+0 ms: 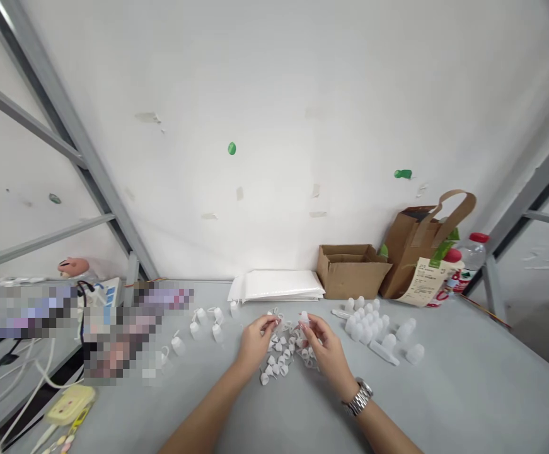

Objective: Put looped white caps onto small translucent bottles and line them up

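Observation:
My left hand is closed in a pinch on a small white cap with a loop, mostly hidden by the fingertips. Facing it, my right hand grips a small translucent white bottle, held upright between thumb and fingers. Below and between both hands lies a loose pile of white caps with loops. To the left stand several capped bottles, spaced apart. On the right, several uncapped-looking translucent bottles are grouped close together, with a flat white strip beside them.
White padded envelopes lie against the wall. An open cardboard box, a brown paper bag and a red-capped plastic bottle stand at the back right. Cables and a yellow case are at the left.

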A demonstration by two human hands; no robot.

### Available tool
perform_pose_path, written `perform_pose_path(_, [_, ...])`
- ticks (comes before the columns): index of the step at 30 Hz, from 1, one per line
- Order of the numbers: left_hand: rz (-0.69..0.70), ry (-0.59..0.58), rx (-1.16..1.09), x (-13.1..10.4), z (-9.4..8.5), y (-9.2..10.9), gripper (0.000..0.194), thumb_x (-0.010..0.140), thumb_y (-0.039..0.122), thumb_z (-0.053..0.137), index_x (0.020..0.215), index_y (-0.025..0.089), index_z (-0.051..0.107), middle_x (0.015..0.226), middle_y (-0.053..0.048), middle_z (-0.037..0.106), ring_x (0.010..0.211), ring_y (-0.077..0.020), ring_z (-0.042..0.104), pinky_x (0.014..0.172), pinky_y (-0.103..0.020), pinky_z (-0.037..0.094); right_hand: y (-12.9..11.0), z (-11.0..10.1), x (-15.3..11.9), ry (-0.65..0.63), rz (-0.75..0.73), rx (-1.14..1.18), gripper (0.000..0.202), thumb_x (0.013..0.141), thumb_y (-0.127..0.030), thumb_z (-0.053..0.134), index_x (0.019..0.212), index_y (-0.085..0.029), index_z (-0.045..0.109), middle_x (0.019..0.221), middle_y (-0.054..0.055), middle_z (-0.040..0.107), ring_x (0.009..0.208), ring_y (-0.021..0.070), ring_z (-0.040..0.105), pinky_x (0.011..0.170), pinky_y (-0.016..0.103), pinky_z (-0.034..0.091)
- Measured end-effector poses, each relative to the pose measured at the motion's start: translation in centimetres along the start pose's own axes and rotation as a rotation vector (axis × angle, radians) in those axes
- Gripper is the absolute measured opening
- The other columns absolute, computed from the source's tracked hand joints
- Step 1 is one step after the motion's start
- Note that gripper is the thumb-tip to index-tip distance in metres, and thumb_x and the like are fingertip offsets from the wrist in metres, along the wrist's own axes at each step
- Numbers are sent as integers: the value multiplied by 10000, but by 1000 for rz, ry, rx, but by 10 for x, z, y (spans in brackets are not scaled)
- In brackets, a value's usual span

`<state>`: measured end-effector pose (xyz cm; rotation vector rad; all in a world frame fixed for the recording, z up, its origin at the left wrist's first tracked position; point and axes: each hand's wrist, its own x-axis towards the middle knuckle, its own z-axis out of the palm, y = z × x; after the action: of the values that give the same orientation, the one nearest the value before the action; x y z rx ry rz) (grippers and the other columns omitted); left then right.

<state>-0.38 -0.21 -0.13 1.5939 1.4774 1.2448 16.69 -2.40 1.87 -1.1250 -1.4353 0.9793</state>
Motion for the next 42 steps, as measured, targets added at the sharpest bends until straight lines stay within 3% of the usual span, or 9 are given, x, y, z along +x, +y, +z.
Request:
perform_pose_path(13, [-88,92,-213,-1,-1,8,127,688,297,591,725,183,636,760,-39,698,752,-187,646,707,-294,498,-2,4,-4,-39,-156,-298,359,817,-444,471,1006,-159,580,767,46,634,628,154,566,619,268,479])
perform_pose_path(20, [-111,81,-330,-1,0,8,83,643,252,642,656,174,617,734,-54,696,731,-192,648,688,-289,498,-3,3,-6,-71,-238,-387,290,851,-396,439,1012,-189,562,779,35,614,630,143,548,619,260,478])
perform_pose_path(28, [-135,151,-455,3,-2,12,218,646,284,634,832,181,590,700,-24,668,699,-177,628,547,-248,483,4,3,-5,-133,-340,-472,255,878,-323,416,1073,-194,517,822,36,584,676,140,548,674,266,476])
perform_pose_path(36, [-199,128,-557,7,-7,15,203,551,295,704,685,153,648,701,-44,688,684,-181,628,598,-269,490,5,2,-4,-146,-374,-524,256,884,-311,410,1089,-196,510,836,41,588,683,142,550,684,277,480])
perform_pose_path(42, [-215,83,-592,5,-7,13,214,550,289,729,707,154,680,723,-50,705,737,-190,630,720,-293,466,7,2,-5,-150,-361,-529,241,881,-292,418,1084,-202,513,830,38,575,674,148,548,673,291,479])
